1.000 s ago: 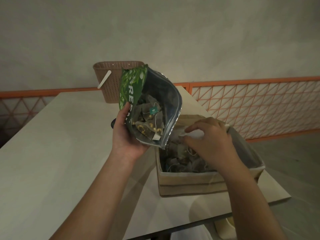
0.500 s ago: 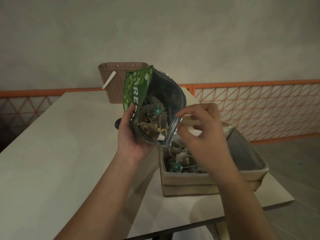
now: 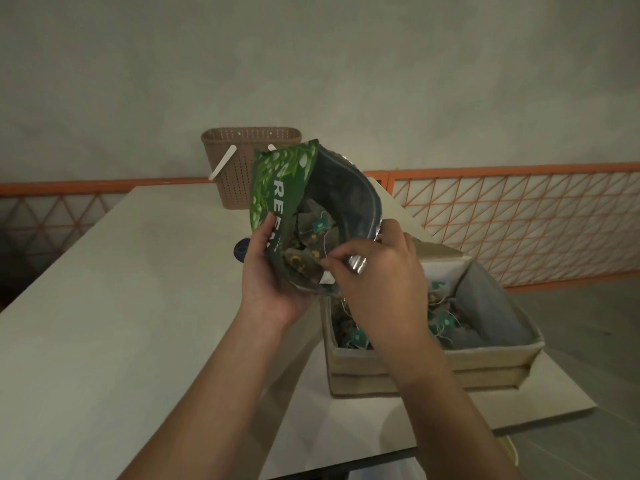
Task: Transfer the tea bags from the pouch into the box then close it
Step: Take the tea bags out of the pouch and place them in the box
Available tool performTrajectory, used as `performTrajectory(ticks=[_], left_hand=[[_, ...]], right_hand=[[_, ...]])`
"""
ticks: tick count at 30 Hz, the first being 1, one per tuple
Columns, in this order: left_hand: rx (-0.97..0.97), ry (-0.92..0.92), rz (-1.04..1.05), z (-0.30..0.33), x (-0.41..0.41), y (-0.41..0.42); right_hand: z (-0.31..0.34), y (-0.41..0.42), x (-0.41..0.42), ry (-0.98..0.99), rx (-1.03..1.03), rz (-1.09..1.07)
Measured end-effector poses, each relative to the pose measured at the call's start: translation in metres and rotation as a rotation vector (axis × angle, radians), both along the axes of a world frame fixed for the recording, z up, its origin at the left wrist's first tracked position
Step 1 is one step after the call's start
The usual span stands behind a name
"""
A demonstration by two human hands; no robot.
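Left hand (image 3: 273,289) grips the green pouch (image 3: 280,195) from below and behind, fingers curled round its printed face, holding it tilted with its open mouth over the near-left corner of the box (image 3: 426,367). Right hand (image 3: 377,278) reaches into the pouch mouth, fingers (image 3: 337,259) curled and pinching at the tea bags (image 3: 304,261) inside; which bag is held cannot be told. The box stands open on the tabletop (image 3: 121,306) with more tea bags in it; a brown basket (image 3: 239,161) stands at the far edge.
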State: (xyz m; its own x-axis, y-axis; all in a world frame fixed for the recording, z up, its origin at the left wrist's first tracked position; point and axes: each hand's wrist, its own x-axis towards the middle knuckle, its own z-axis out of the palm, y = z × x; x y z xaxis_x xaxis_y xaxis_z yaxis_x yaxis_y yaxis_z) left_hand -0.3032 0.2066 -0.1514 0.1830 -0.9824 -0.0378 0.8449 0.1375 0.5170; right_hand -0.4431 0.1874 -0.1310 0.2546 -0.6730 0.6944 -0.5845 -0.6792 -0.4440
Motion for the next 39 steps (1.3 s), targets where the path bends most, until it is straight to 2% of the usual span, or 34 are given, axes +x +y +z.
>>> performTrajectory(ticks=[9,12,17,22,26,29,34,36,39], left_hand=[[-0.015,0.014,0.007,0.0,-0.001,-0.002],[-0.019,0.01,-0.001,0.0,-0.001,0.0],[-0.003,0.022,-0.023,0.001,0.0,-0.001],[0.018,0.004,-0.035,-0.001,0.002,-0.004],[-0.014,0.002,-0.046,-0.003,0.003,-0.004],[0.012,-0.013,-0.05,-0.003,0.003,-0.006],[0.015,0.004,-0.052,-0.001,0.003,-0.005],[0.003,0.022,-0.039,0.0,0.001,-0.003],[0.014,0.02,-0.025,0.002,0.0,-0.003]], right_hand=[[-0.004,-0.003,0.006,0.105,-0.041,-0.12],[-0.006,-0.005,0.005,-0.013,0.01,-0.022],[0.006,-0.008,-0.01,-0.327,0.161,0.17],[0.023,-0.011,-0.019,-0.346,0.191,0.194],[0.033,-0.003,-0.024,-0.619,0.13,0.229],[0.035,0.001,-0.027,-0.629,0.138,0.257],[0.039,0.004,-0.039,-0.835,0.241,0.32],[0.04,0.002,-0.044,-0.832,0.277,0.334],[0.036,-0.004,-0.051,-0.721,0.326,0.325]])
